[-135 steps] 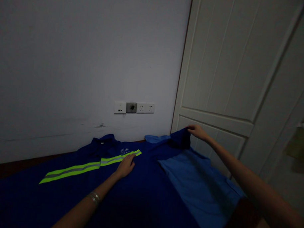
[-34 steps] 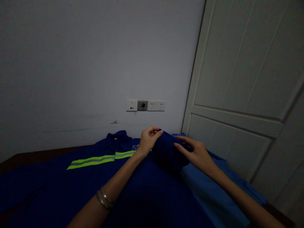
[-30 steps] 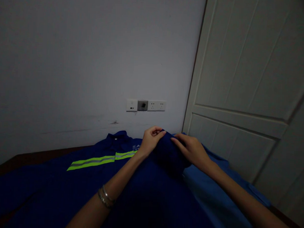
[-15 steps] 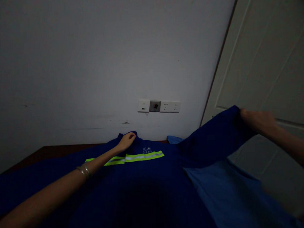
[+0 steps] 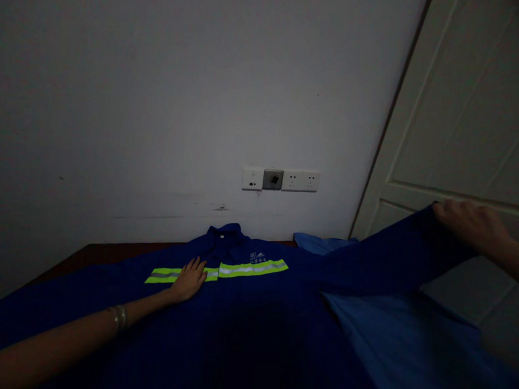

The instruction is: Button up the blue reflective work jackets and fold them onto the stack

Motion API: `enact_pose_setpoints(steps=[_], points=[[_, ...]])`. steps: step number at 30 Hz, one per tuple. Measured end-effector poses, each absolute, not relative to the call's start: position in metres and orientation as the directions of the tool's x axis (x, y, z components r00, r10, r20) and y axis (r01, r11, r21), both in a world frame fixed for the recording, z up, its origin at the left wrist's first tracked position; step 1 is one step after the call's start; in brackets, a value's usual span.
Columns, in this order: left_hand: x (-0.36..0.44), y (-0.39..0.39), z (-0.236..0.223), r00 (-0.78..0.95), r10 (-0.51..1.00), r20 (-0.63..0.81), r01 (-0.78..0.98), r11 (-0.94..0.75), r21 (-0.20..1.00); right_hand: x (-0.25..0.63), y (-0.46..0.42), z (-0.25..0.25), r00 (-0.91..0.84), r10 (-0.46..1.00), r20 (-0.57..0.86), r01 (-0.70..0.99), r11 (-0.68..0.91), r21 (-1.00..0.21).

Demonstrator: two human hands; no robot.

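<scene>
Dark-blue shirt [image 5: 256, 302] spread on brown counter [image 5: 82, 257], by wall [image 5: 160, 100]. White chest print [image 5: 258, 257], collar tag [image 5: 222, 237]: too small to read. Left hand [image 5: 189, 279] flat, open on reflective stripe [image 5: 252, 268]. Right hand [image 5: 473, 226] grips raised sleeve [image 5: 380, 255] over light-blue cloth [image 5: 382, 323].

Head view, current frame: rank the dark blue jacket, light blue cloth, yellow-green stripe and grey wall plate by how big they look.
1. Dark blue jacket
2. Light blue cloth
3. Yellow-green stripe, partly covered
4. Grey wall plate
</scene>
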State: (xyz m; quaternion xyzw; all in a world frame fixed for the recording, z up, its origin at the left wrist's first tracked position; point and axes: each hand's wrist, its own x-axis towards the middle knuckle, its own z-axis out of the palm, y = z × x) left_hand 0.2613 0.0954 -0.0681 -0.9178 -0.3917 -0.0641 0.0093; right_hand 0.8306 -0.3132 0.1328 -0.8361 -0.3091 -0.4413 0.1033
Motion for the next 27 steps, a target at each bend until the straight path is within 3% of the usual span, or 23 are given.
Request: enact_pose_setpoints(steps=[2,4,7,13,18,22,27], points=[[0.262,0.095,-0.067,0.679,0.723,0.128,0.726,-0.687,0.024,0.825,-0.308,0.119,0.392,0.632,0.668,0.566,-0.739,0.366],[0.262,0.096,-0.067,0.678,0.724,0.128,0.729,-0.684,0.013,0.812,-0.296,0.101,0.372,0.708,0.600,0.533,-0.692,0.487],[0.262,0.098,-0.069,0.686,0.712,0.151,0.718,-0.696,0.018,0.780,-0.260,0.062,0.343,0.749,0.567,0.615,-0.635,0.467],[0.261,0.100,-0.073,0.682,0.707,0.188,0.717,-0.697,0.022,0.699,-0.171,-0.018,0.318,0.878,0.359,0.834,-0.438,0.334],[0.263,0.096,-0.064,0.696,0.700,0.159,0.713,-0.700,-0.038,0.685,-0.153,-0.039,0.265,0.933,0.245,0.924,-0.318,0.211],[0.296,0.082,-0.042,0.830,0.496,0.255,0.527,-0.847,-0.069,0.707,-0.175,-0.039,0.223,0.944,0.244,0.944,-0.271,0.186],[0.396,0.055,-0.024,0.954,0.142,0.262,0.141,-0.990,0.022,0.745,-0.220,-0.038,0.269,0.904,0.333,0.885,-0.368,0.284]])
